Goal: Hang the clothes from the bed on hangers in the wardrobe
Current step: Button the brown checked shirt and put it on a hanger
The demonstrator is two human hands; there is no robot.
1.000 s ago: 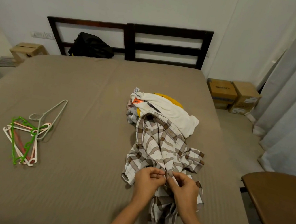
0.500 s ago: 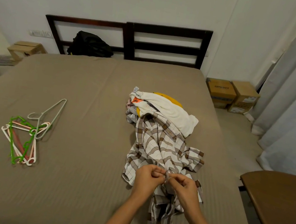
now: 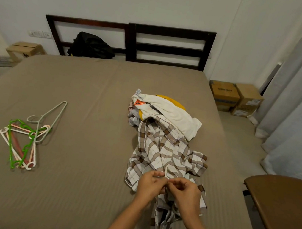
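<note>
Both hands work at the near end of the checked shirt (image 3: pixel 162 151), which lies crumpled on the bed (image 3: pixel 76 191), its far end draped over a small pile of other clothes (image 3: pixel 166 110). The left hand (image 3: pixel 150 185) and right hand (image 3: pixel 185 194) meet at one spot on the shirt's front edge, fingers (image 3: pixel 160 173) pressed together in a pinch on the cloth; it looks like a button or placket being worked, though the detail is too small to tell.

The step in hand, as I judge it, is readying this shirt for a hanger. To do it well:

- Keep each pinch close to the fastening, so the thin cloth does not twist or bunch between the hands.
- Open or free the front fully before lifting; a half-fastened shirt will fight the hanger.
- Find the collar next, which seems to lie toward the pile, and lift from there so the shirt falls straight.
- Shake it clear of the white top (image 3: pixel 171 115) it overlaps, or that will drag along.

The hangers (image 3: pixel 22 142) lie in a tangle well apart on the left of the bed; the grey one on top should come free most easily. The wardrobe is not in view.
</note>
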